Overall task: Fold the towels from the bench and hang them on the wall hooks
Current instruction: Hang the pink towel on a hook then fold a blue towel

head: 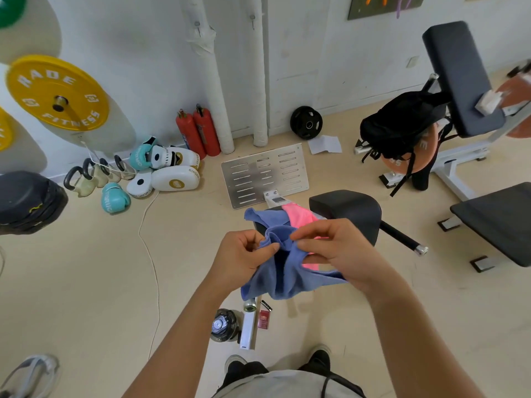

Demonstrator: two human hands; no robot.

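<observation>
Blue terry cloth is bunched between your two hands: the blue towel point(283, 271) hangs in front of you above the floor, gathered at its top edge. Your left hand point(241, 255) pinches that edge between thumb and curled fingers, and your right hand point(330, 245) pinches it just beside, fingertips almost meeting the left. The rest of the cloth droops in loose folds below both hands.

Just behind the blue towel, a pink towel point(298, 215) lies on the dark padded bench point(349, 211), partly hidden by your right hand and by a further stretch of blue cloth.

On the floor right below the towel stands a dark water bottle point(223, 324) with its lid on; you cannot see what it holds. Beside it lie a white slim device point(247, 331) and a small red pack point(263, 318).

Further out, a perforated metal plate point(264, 175) rests on the floor near the bench. Two red fire extinguishers point(198, 133) lean by the white wall, with boxing gloves and pads point(161, 170) to their left. High on the wall, two small wall hooks point(252, 20) are bare. A black backpack point(402, 124) hangs on the machine at right.
</observation>
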